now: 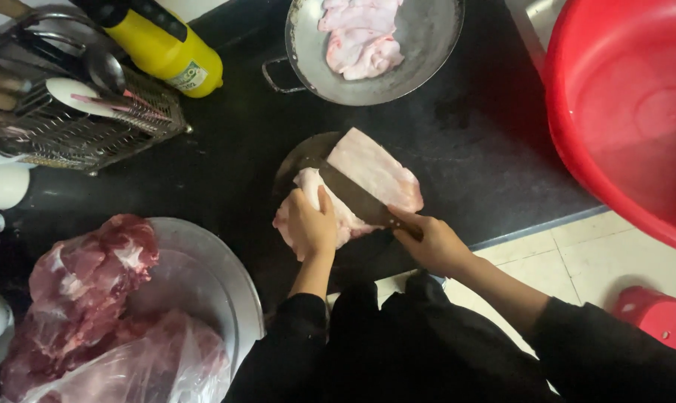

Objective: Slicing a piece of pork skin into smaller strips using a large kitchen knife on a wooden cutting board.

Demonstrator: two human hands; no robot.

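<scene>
left hand (312, 227) flat, fingers together, pressing down on pale pork slab (368, 179). right hand (435, 245) closed round handle of cleaver (356, 198); blade lies across slab, angled from upper left to lower right. slab rests on dark round board (300, 157) at counter front edge, black counter (226, 172). metal pan (420, 45) behind board holds more pale cuts. left: steel bowl (218, 261) with red meat (91, 276), partly in clear bag. wire rack (84, 127), yellow bottle (166, 48) at back left. red tub (621, 112) at right.

Hands (375, 235) — cleaver (356, 195) — pale meat (375, 172)
</scene>
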